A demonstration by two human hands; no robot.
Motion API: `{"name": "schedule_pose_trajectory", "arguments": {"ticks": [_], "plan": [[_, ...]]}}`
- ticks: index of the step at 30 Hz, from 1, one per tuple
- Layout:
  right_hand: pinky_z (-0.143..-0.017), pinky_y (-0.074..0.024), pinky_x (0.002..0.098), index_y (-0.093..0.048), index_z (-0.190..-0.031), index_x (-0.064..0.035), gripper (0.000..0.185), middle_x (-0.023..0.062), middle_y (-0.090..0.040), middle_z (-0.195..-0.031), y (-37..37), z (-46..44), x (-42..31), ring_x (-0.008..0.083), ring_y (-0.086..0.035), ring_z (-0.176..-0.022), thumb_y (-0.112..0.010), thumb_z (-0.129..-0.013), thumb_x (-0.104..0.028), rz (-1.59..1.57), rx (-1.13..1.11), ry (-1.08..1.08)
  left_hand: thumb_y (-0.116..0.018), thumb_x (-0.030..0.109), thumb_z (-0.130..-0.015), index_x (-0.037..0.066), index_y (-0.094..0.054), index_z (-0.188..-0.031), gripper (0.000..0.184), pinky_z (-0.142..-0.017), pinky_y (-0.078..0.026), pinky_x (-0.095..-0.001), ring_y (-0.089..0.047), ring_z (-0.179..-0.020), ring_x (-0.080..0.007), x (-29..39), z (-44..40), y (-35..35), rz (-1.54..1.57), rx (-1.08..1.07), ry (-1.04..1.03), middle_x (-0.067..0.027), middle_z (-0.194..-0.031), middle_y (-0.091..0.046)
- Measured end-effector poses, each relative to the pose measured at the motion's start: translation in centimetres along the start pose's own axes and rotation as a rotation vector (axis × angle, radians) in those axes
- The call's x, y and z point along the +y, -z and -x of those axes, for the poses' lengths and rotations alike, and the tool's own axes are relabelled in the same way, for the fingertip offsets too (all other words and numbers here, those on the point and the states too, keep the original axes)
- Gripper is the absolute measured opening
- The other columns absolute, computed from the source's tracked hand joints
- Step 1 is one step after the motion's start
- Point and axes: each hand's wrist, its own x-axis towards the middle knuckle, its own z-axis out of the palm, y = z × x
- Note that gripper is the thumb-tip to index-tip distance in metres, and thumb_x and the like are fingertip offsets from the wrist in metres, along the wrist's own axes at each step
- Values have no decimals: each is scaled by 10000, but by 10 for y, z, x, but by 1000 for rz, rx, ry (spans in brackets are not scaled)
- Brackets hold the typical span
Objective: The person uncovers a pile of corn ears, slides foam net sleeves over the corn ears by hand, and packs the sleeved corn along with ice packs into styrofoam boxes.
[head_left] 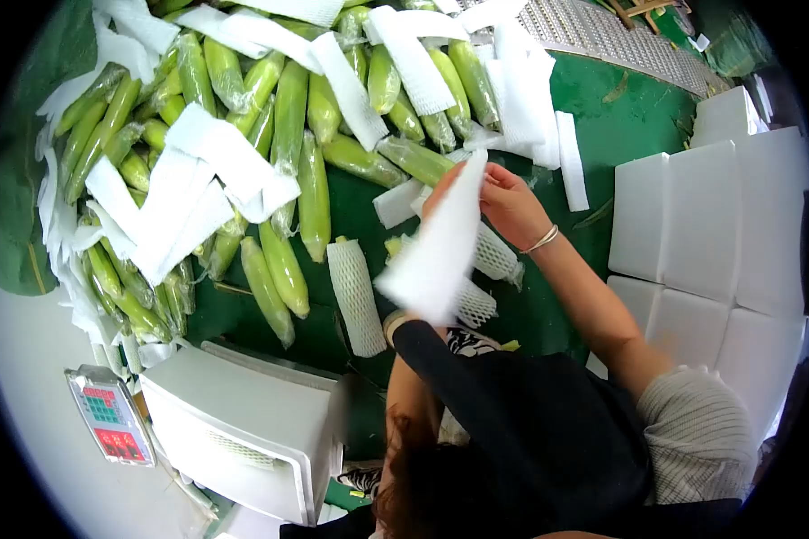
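Observation:
A white foam net sleeve (445,247), blurred by motion, hangs between my hands. My right hand (511,208) is closed on its upper edge, fingertips pinched together. My left hand (440,189) is mostly hidden behind the sleeve; a few fingers show at its upper left edge, pressed against it. Just below lie foam-netted pieces, one sleeved ear (357,296) to the left and another netted ear (496,256) to the right. Beyond my hands rests a film-wrapped green ear, like corn in its husk (413,160).
A large heap of film-wrapped green ears (288,117) covers the far left, with loose flat sleeves (184,193) on top. White foam boxes (683,216) stand stacked at right. A white foam box (234,422) and a digital scale (112,418) are at lower left.

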Motion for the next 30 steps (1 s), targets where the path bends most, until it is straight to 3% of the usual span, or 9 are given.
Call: {"name": "schedule_pose_trajectory", "arguments": {"ticks": [5, 7, 9, 12, 19, 21, 23, 25, 30], "plan": [[-806, -472, 313, -575, -1050, -32, 213, 66, -627, -965, 68, -18, 25, 162, -594, -885, -512, -873, -132, 282, 76, 345, -614, 61, -828, 55, -481, -977, 200, -724, -432, -258, -535, -779, -141, -49, -30, -2, 120, 114, 51, -43, -871, -540], [-842, -470, 352, -576, -1037, -21, 213, 79, -627, -974, 90, -32, 8, 219, -604, -907, -471, -872, -104, -465, 28, -103, -597, 19, -810, 46, -448, -949, 205, -701, -436, -277, -535, -762, -151, -54, -45, -3, 497, 241, 7, -53, -864, -534], [-764, -501, 339, -579, -1008, 2, 200, 87, -637, -910, 68, -30, -16, 198, -620, -827, -568, -831, -90, -329, 166, -221, -579, 20, -810, 41, -417, -920, 197, -675, -454, -328, -541, -716, -215, -60, -53, 3, 291, 335, -14, -97, -845, -527], [-659, -479, 242, -588, -1002, -3, 270, 32, -628, -887, 84, -44, 1, 98, -582, -759, -670, -808, -171, 703, 92, -123, -552, 164, -858, -16, -411, -996, 267, -660, -463, -403, -565, -728, -372, -71, -46, -1, -873, 689, -339, -219, -862, -552], [-603, -462, 232, -628, -1019, 32, 252, 21, -655, -823, 47, -7, 22, 65, -563, -684, -627, -816, -117, 755, 31, 85, -524, 400, -869, -149, -368, -1164, 642, -745, -481, -434, -602, -818, -414, -43, -44, 33, -978, 430, 308, -290, -911, -598], [-574, -454, 242, -641, -969, 30, 266, 49, -649, -733, -8, 17, -15, 74, -557, -630, -644, -805, -180, 963, 7, 122, -543, 448, -842, -90, -445, -1204, 656, -760, -490, -426, -624, -843, -368, -17, -9, 23, 36, 285, 490, -269, -962, -613], [-541, -441, 262, -651, -855, 33, 266, 65, -619, -641, -53, 28, -35, 82, -538, -574, -648, -794, -225, 1033, -19, 199, -502, 475, -877, 56, -546, -1125, 489, -691, -492, -303, -609, -806, -203, -105, -10, 81, 83, 157, 166, -79, -964, -618], [-500, -404, 258, -644, -803, 29, 253, 13, -592, -629, -76, 14, -43, 73, -487, -549, -635, -812, -224, 1289, -198, 324, -505, 438, -888, 50, -545, -1131, 460, -710, -494, -316, -608, -837, -212, -67, 1, 69, 267, 218, 184, -72, -988, -619], [-455, -388, 274, -615, -672, 51, 279, 17, -555, -571, -65, -91, 3, 74, -479, -513, -661, -775, -204, 576, 64, 79, -511, 364, -911, 38, -541, -1144, 402, -749, -499, -341, -606, -898, -229, 24, -17, 42, 650, 316, 166, -60, -1038, -621]]}}
